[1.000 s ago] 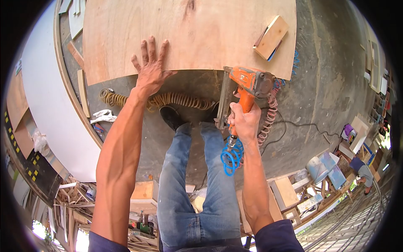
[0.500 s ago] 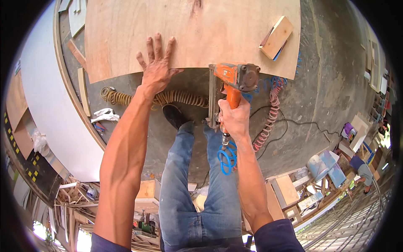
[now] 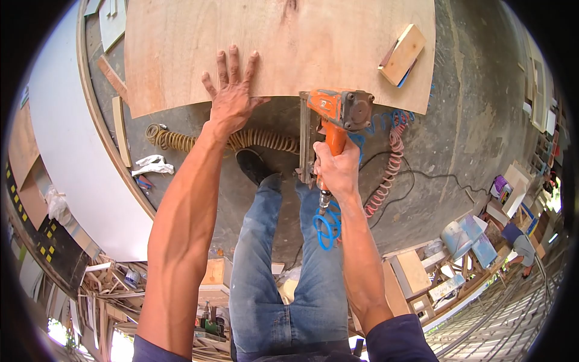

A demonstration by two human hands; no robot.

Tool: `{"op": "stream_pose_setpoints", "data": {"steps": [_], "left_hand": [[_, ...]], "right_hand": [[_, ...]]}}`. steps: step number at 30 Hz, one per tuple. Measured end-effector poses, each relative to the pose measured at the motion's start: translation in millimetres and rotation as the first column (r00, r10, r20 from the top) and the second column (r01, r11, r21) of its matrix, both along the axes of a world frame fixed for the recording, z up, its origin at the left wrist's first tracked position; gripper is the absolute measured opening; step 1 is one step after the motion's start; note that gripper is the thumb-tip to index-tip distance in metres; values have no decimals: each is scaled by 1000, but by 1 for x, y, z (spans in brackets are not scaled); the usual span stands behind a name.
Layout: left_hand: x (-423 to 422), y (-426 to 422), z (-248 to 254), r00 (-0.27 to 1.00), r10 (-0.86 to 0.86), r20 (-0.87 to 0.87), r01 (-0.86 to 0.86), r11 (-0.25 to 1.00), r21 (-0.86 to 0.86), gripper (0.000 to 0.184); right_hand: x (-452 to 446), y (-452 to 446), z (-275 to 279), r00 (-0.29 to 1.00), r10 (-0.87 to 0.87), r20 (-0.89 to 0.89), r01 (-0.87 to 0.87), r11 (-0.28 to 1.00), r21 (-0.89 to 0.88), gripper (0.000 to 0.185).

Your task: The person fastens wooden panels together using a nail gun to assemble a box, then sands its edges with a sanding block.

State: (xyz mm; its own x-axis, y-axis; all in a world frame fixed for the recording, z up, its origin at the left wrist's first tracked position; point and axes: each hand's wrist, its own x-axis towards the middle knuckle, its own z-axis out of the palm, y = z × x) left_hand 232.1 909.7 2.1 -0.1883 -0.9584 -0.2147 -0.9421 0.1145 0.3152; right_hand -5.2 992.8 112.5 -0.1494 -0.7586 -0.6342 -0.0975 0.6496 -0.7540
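A large plywood sheet (image 3: 277,54) fills the top middle. My left hand (image 3: 232,99) lies flat near its lower edge, fingers spread. My right hand (image 3: 338,169) is wrapped round the handle of an orange nail gun (image 3: 326,104). The gun's nose is at the sheet's lower edge, to the right of my left hand; whether it touches cannot be made out. From the base of the handle hangs a blue coiled hose (image 3: 326,232). A small wooden block (image 3: 405,54) rests on the sheet's right part, with something dark and blue under it.
Brown coiled hose (image 3: 172,140) lies by my shoes. A pink coiled hose (image 3: 395,157) and a black cord run over the floor at right. At left is a white panel (image 3: 78,133). Scrap wood (image 3: 114,292) lies behind me. Another person (image 3: 517,241) is at far right.
The nail gun and my right hand have moved left along the sheet's edge. My left hand, the sheet and the block appear slightly further right.
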Motion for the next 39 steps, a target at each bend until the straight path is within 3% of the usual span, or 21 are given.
{"op": "stream_pose_setpoints", "data": {"steps": [4, 7, 13, 21, 28, 31, 32, 33, 35, 37, 39], "left_hand": [[0, 1, -1, 1000, 0, -10, 0, 1000, -17, 105], [-1, 0, 0, 1000, 2, -14, -2, 1000, -19, 105], [-1, 1, -3, 1000, 1, -28, -2, 999, -49, 105], [0, -3, 13, 998, 5, -63, 1, 996, 88, 126], [1, -5, 18, 999, 0, -42, 5, 991, 134, 123], [6, 7, 24, 995, -11, -102, 23, 994, 110, 109], [6, 31, 30, 923, -12, -385, 47, 995, 83, 105], [6, 59, 38, 772, -16, -635, 65, 996, 53, 101], [-16, 114, 73, 576, -33, -817, 223, 968, 118, 102], [-26, 138, 108, 545, 33, -838, 254, 946, 203, 103], [-52, 196, 139, 592, 258, -764, 119, 909, 400, 101]], "right_hand": [[1, -3, 5, 999, 14, -41, -14, 1000, 6, 31], [4, -4, 10, 1000, -28, 1, 28, 989, 148, 32], [26, 2, 0, 999, 48, 7, -48, 998, -46, 27], [45, -2, -4, 995, 97, -3, -97, 995, -17, 27], [44, -3, 5, 994, 105, -33, -104, 994, 43, 27], [38, 12, 17, 1000, -13, -1, 13, 1000, 24, 34], [30, 20, 34, 975, -117, 188, 100, 990, 100, 28], [24, 27, 36, 975, -119, 188, 102, 990, 98, 28], [14, 40, 31, 889, -250, 384, 225, 968, 110, 26], [11, 49, 41, 842, -328, 429, 279, 944, 174, 32], [10, 54, 55, 730, -459, 506, 377, 888, 263, 41]]}}
